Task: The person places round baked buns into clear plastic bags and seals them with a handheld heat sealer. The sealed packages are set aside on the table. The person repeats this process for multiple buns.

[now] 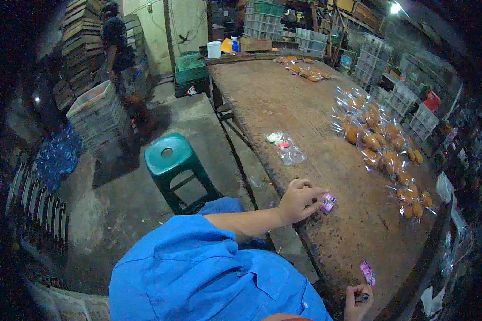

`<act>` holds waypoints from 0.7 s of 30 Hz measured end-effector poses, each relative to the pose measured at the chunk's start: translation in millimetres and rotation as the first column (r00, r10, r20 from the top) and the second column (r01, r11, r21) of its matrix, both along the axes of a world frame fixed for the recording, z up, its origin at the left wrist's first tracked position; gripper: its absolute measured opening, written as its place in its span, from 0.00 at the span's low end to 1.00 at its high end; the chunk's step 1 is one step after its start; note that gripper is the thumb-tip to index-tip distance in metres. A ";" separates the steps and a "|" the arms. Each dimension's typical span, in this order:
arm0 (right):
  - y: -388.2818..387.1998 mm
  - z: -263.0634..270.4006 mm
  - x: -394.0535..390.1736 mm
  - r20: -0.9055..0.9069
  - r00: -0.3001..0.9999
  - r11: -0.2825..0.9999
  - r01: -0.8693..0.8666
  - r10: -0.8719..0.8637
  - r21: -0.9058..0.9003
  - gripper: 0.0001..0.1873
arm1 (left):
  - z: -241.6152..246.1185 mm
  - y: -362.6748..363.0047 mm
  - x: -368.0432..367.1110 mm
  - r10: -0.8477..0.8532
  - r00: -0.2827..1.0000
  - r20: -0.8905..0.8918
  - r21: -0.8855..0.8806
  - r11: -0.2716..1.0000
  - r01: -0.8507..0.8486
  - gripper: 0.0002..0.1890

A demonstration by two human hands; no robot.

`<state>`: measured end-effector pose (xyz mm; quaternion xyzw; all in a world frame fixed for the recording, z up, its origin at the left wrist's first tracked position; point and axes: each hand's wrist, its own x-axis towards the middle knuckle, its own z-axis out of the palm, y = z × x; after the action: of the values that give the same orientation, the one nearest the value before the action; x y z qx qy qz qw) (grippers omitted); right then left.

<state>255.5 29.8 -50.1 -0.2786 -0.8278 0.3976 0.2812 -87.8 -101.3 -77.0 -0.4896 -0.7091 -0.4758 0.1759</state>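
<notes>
My left hand (301,202) reaches over the near edge of the wooden table (281,100). Its thumb and fingers pinch a small pink and purple printed piece (328,203), which looks like a label or packet. Lower in the view, my right hand (358,305) is partly cut off by the bottom edge. A short strip of similar pink printed pieces (367,273) sticks out from its fingers. Something small and dark shows within that hand, too blurred to name. Clear plastic bags (292,154) lie on the table beyond my left hand, with a pinkish-red piece and a whitish piece.
Brown bread-like items in clear wrappers (371,140) cover the table's far side, with more wrapped ones (303,71) at its far end. A green plastic stool (170,154) stands left. Stacked crates (98,116) rise near a standing person (118,52). A white bucket (214,49) stands behind.
</notes>
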 end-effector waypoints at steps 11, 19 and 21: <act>9.3 -6.1 3.3 0.023 0.999 0.985 -0.047 0.044 0.165 0.13 | -1.2 8.4 1.7 0.297 0.954 -0.036 -0.062 0.952 -0.299 0.43; 14.1 -12.4 1.5 0.072 0.995 0.975 -0.087 0.074 0.204 0.14 | -10.6 2.1 1.5 0.246 0.965 -0.089 0.064 0.968 -0.241 0.43; 14.3 -13.8 1.8 0.049 0.997 0.982 -0.075 0.068 0.171 0.14 | -12.2 0.0 1.6 0.179 0.975 -0.134 0.158 0.975 -0.157 0.42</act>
<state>257.3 44.1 -64.0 -0.2318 -0.8745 0.3280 0.2719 -86.2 -101.3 -89.3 -0.4473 -0.6962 -0.4724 0.3033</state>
